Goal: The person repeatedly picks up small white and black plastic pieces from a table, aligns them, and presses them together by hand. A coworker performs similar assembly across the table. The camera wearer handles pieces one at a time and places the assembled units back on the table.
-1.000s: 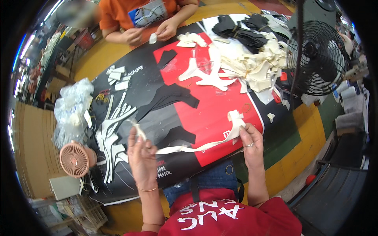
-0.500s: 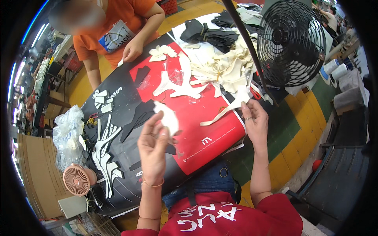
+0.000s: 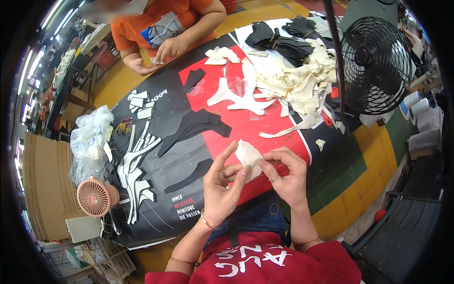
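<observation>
A small white piece of thin, fabric-like material [image 3: 248, 155] is pinched between my two hands above the front part of the table. My left hand [image 3: 221, 188] grips its lower left side between thumb and fingers. From the other side, my right hand [image 3: 286, 176] holds its right edge with thumb and forefinger. Just beyond my hands, a long curved cream strip [image 3: 289, 130] trails from a loose pile of cream cut pieces [image 3: 305, 87]. A branched white cut piece [image 3: 243, 97] lies farther back on the red part of the mat.
Black cut pieces [image 3: 198, 125] and white-edged strips [image 3: 135, 177] lie to the left. A pink fan [image 3: 97, 198] and plastic bag [image 3: 90, 137] stand at the left edge, a large black fan [image 3: 376, 64] at the right. Across the table, a co-worker in orange [image 3: 177, 28] handles a small white piece.
My right hand has left the cream strip and come left to the white piece. My left hand has brought that piece closer to the right hand. The co-worker's hands have come together.
</observation>
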The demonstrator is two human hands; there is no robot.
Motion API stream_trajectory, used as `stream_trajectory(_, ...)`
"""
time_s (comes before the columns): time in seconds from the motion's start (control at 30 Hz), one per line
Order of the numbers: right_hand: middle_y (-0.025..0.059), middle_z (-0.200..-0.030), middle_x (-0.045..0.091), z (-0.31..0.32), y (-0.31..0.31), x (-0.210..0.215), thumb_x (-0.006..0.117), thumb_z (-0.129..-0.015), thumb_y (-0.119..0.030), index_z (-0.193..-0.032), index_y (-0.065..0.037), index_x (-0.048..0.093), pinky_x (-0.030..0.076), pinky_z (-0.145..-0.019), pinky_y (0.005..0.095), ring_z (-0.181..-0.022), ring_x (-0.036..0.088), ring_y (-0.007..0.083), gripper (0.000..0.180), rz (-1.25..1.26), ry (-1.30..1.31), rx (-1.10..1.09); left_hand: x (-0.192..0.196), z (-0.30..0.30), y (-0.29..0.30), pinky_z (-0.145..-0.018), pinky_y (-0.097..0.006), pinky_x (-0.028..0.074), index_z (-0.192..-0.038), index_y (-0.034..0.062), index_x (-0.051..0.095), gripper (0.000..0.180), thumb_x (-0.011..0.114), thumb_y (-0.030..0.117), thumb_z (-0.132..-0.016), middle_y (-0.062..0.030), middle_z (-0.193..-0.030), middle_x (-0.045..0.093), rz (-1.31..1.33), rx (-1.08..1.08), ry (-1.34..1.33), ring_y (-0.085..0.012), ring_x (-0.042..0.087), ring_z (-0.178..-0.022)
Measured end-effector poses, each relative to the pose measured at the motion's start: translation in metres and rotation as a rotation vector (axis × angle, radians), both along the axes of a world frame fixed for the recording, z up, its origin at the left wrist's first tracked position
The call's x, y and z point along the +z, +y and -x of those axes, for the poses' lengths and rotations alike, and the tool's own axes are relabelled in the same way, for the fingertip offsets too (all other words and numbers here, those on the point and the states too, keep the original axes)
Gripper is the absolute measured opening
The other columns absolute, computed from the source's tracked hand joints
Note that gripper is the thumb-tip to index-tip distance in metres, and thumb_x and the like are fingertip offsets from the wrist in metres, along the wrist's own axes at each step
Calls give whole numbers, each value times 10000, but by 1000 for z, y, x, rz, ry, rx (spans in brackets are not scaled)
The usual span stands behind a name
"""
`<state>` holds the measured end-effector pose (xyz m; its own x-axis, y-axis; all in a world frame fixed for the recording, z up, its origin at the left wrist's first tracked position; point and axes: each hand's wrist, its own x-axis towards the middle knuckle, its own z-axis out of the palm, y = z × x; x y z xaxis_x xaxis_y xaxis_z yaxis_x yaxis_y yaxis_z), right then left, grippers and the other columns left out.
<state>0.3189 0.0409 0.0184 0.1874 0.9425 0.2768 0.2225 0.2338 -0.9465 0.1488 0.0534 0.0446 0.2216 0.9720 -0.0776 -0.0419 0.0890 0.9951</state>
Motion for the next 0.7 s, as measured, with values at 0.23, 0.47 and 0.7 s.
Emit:
stream_trajectory(0.23, 76, -857, 708, -8, -13, -22, 750, -878, -33, -964, 34, 704, 529, -717, 262, -771, 666, 133, 118, 37, 104, -80, -23, -4, -13, -718, -185, 511, -1511, -17, 363, 567, 592, -7, -992, -93, -991, 731, 161, 5, -213, -71, 665, -865)
stream_trajectory(0.47, 15, -848, 627, -42, -32, -31, 688, -930, -4, -1046, 13, 606, 429, -626, 187, -697, 537, 43, 143, 114, 415, -201, -43, 8, 0, -785, -248, 551, -1429, -35, 428, 460, 596, 80, -1017, -92, -1005, 717, 183, 278, -394, -147, 699, -936)
stream_trajectory(0.7, 10, -920, 596, -82, -25, -25, 608, -952, 21, -1148, -27, 533, 435, -700, 201, -790, 537, 56, 215, -98, 567, -472, -38, 61, 20, -820, -317, 570, -1438, -3, 413, 424, 533, 74, -1039, -120, -1143, 684, 98, 633, -487, -217, 685, -1061)
